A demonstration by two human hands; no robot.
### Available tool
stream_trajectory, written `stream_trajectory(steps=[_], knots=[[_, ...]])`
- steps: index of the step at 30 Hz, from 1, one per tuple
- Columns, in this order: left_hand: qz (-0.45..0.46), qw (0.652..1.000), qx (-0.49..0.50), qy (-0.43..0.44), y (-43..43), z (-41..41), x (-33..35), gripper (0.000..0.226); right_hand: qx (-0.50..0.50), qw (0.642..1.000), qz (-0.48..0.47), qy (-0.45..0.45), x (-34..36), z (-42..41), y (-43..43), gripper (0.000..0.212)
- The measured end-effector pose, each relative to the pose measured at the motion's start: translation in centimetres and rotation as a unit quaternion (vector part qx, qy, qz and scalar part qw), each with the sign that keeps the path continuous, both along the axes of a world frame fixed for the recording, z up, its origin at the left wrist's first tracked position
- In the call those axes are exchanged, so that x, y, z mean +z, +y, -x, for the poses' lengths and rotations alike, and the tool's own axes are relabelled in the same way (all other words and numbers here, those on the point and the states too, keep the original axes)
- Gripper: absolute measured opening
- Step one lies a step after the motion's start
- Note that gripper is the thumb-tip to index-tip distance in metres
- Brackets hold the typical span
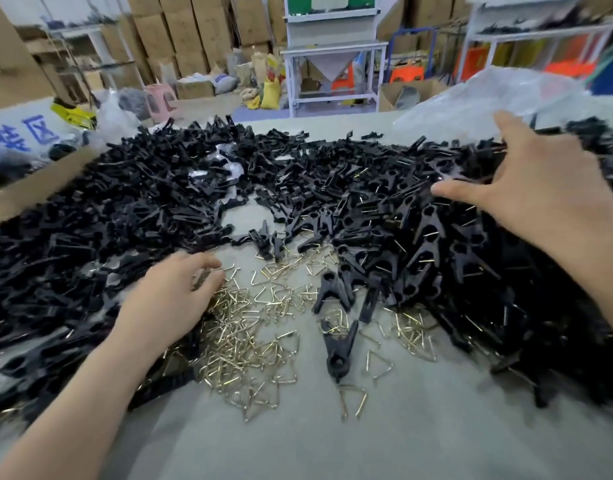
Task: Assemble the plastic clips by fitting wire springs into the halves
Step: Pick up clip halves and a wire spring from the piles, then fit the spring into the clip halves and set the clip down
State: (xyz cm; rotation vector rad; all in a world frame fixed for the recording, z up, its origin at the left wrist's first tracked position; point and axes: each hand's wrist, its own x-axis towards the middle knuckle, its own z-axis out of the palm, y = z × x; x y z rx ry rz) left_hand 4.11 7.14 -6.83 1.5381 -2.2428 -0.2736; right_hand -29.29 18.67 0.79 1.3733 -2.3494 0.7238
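The left hand point(170, 299) curls its fingers into the golden wire springs point(249, 341) near the table's point(333, 438) front edge; I cannot tell whether it pinches one. The right hand point(540, 181) hovers, fingers spread, over black clip halves point(419, 220) toward the right edge.

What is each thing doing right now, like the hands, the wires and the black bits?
Left hand: palm down on the springs, fingers bent; grip cannot be told.
Right hand: open, fingers spread over the clips.
Springs: loose, scattered on the table.
Halves: heaped loose on the left.
Clips: heaped on the right, wire showing in many.
Bag: crumpled, lying behind the right hand.
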Motion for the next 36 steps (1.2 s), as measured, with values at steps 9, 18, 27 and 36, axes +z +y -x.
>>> stream_trajectory(steps=[9,18,27,36], knots=[[0.035,0.998,-0.021,0.051,-0.2,-0.4,0.3,0.017,0.139,0.99,0.0,-0.009,-0.7,-5.0,0.3,0.05],[0.046,0.99,-0.007,0.132,-1.3,-0.9,-0.1,0.022,0.29,0.945,-0.142,-0.052,-5.1,-12.4,-7.5,0.032],[0.049,0.985,-0.02,0.164,-1.2,-1.0,0.0,0.016,0.24,0.947,-0.203,0.068,-6.3,-18.0,-15.7,0.019],[-0.032,0.928,-0.078,0.364,2.2,2.2,0.7,0.039,0.428,0.85,0.036,-0.305,-5.7,-17.0,-7.3,0.012]])
